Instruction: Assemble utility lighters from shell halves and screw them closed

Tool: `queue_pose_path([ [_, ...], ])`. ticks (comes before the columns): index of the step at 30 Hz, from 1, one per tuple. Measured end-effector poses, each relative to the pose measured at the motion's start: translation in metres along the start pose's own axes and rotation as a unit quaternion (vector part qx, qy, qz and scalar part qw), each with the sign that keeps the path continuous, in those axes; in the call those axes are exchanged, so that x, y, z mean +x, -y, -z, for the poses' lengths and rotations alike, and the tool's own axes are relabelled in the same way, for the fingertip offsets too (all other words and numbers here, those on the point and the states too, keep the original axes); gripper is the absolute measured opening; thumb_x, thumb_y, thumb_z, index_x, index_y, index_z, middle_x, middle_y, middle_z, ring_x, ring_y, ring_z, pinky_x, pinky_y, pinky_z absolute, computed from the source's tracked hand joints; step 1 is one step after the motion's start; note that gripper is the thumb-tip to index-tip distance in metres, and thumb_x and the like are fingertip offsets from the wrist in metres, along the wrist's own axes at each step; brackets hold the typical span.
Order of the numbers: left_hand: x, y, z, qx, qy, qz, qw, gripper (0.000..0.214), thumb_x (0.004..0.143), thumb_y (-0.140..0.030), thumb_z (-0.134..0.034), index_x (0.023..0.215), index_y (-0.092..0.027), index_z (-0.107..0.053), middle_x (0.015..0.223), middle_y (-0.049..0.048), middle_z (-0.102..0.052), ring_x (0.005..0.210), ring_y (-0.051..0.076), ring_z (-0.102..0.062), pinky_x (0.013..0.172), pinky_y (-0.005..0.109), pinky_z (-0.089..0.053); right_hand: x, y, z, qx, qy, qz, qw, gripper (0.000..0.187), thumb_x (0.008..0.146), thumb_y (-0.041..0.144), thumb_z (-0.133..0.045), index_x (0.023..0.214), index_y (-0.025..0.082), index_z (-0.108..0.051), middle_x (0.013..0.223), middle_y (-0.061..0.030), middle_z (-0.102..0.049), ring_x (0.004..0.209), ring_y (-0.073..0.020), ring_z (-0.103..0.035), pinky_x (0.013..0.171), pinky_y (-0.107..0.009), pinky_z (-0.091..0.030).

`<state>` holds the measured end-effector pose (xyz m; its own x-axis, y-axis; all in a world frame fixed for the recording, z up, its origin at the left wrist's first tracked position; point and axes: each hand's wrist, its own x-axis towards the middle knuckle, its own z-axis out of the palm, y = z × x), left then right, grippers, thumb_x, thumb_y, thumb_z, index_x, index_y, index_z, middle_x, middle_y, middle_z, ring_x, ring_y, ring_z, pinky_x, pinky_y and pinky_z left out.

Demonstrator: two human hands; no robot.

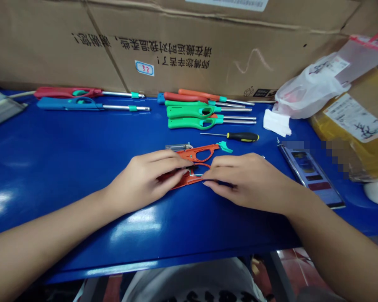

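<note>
Both my hands work on the near orange lighter shell half (189,180), which lies on the blue table. My left hand (151,174) is closed around its left part, with thumb and fingertips at a thin pale wire inside. At the shell's right end, my right hand (245,178) pinches with thumb and index finger; exactly what sits between them is hidden. Just beyond lies the other orange shell half (200,154), with a trigger loop. A clear lighter fuel tank (178,147) rests behind it, and a teal trigger piece (225,147) lies off its right tip.
Behind my hands are a black-yellow screwdriver (242,137) and several green lighters (190,110) and orange lighters (201,94). A red lighter (67,92) and a blue lighter (69,104) lie back left. A cardboard box (129,46) backs the table; a phone (311,176) lies right.
</note>
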<state>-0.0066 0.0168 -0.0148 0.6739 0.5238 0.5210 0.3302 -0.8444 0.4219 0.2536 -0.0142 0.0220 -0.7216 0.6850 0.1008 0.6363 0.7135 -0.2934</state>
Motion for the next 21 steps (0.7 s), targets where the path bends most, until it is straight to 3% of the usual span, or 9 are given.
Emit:
queue_pose_path([
  [2, 0.001, -0.002, 0.0, 0.002, -0.015, 0.01, 1.0, 0.018, 0.098, -0.013, -0.062, 0.113, -0.017, -0.072, 0.105, 0.0059, -0.078, 0.096, 0.014, -0.074, 0.088, 0.022, -0.059, 0.001, 0.003, -0.004, -0.027, -0.022, 0.023, 0.999, 0.024, 0.102, 0.027, -0.055, 0.093, 0.021, -0.076, 0.085, -0.0002, -0.072, 0.068, -0.0128, -0.06, 0.057, -0.03, -0.034],
  [6, 0.003, -0.005, 0.0, 0.004, -0.026, 0.016, 1.0, 0.017, 0.099, -0.015, -0.061, 0.11, -0.019, -0.073, 0.103, 0.0047, -0.079, 0.093, 0.014, -0.075, 0.086, 0.022, -0.06, 0.002, 0.006, -0.01, -0.047, -0.031, 0.046, 0.997, 0.025, 0.104, 0.028, -0.052, 0.102, 0.023, -0.076, 0.079, 0.001, -0.072, 0.065, -0.0129, -0.058, 0.057, -0.032, -0.029],
  [11, 0.001, -0.004, 0.001, 0.003, -0.031, 0.009, 0.999, 0.016, 0.096, -0.011, -0.065, 0.108, -0.016, -0.073, 0.104, 0.0052, -0.079, 0.095, 0.013, -0.075, 0.09, 0.019, -0.059, 0.004, 0.004, -0.015, -0.05, 0.01, 0.018, 0.999, 0.022, 0.103, 0.029, -0.055, 0.11, 0.025, -0.075, 0.093, 0.0004, -0.078, 0.075, -0.0156, -0.066, 0.059, -0.032, -0.029],
  [14, 0.0, -0.004, 0.001, 0.003, -0.031, 0.007, 0.999, 0.015, 0.094, -0.01, -0.066, 0.107, -0.015, -0.073, 0.103, 0.0055, -0.079, 0.093, 0.012, -0.075, 0.09, 0.018, -0.058, 0.005, 0.005, -0.017, -0.061, 0.032, 0.012, 0.998, 0.021, 0.103, 0.028, -0.055, 0.109, 0.024, -0.075, 0.091, -0.0004, -0.078, 0.075, -0.0169, -0.066, 0.06, -0.033, -0.03],
  [21, 0.0, -0.005, 0.002, -0.001, -0.031, 0.011, 0.999, 0.014, 0.094, -0.011, -0.066, 0.104, -0.016, -0.074, 0.103, 0.0053, -0.08, 0.092, 0.013, -0.076, 0.088, 0.019, -0.059, 0.006, 0.006, -0.016, -0.06, 0.042, -0.009, 0.997, 0.021, 0.104, 0.025, -0.051, 0.106, 0.023, -0.072, 0.097, 0.0, -0.079, 0.077, -0.0171, -0.068, 0.06, -0.034, -0.029],
])
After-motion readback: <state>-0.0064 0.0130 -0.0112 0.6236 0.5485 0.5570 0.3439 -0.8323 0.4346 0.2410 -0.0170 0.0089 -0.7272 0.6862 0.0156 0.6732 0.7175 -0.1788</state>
